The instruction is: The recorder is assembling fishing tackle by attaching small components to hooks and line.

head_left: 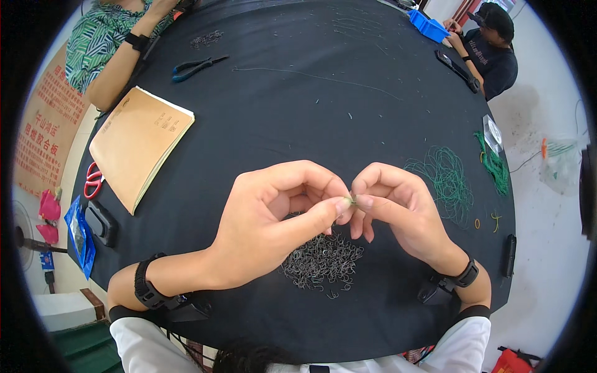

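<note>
My left hand [267,221] and my right hand [407,214] meet fingertip to fingertip over the middle of the table. Each one is closed in a pinch, thumb against forefinger. Between the thumb tips shows a short bit of green thread [353,200]; whether a hook is also held there is hidden by the fingers. Just below my hands lies a heap of small dark metal fish hooks [323,261], partly covered by my left hand. Right of my right hand spreads a loose tangle of green thread [444,183].
On the black tablecloth [261,130] lie a brown notebook [140,143], red-handled scissors [93,180], a blue packet [79,236], pliers [196,67] and a green thread bundle [493,165]. One person [115,50] sits far left; another person [494,53], far right, is by a blue tray [429,26].
</note>
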A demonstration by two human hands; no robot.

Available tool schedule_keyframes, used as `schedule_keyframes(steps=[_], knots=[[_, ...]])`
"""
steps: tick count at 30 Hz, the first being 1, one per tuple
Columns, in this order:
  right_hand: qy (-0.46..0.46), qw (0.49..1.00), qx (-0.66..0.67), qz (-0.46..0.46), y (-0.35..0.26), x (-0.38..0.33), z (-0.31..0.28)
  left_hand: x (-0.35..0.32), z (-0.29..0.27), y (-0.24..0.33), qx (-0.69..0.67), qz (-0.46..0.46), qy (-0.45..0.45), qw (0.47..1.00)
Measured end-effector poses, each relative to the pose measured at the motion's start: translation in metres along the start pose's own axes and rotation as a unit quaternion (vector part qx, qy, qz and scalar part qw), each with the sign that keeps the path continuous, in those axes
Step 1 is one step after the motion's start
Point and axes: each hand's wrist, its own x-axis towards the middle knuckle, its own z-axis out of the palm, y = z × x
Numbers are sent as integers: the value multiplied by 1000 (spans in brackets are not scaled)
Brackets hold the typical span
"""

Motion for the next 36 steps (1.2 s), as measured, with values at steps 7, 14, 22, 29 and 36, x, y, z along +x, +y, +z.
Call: schedule_keyframes(steps=[7,14,22,29,36], knots=[[-12,1000,5,5,5,-1,-1,1,-1,-3,27,23,4,999],[-15,1000,-3,6,5,-2,2,1,-3,-8,72,84,-2,994],[-4,1000,-5,20,4,-4,6,1,-6,-11,142,156,-16,977],[65,987,-133,-70,2,-10,17,3,-9,-14,228,206,2,952],[102,895,-360,-244,3,-11,19,5,-8,-14,298,271,23,915]])
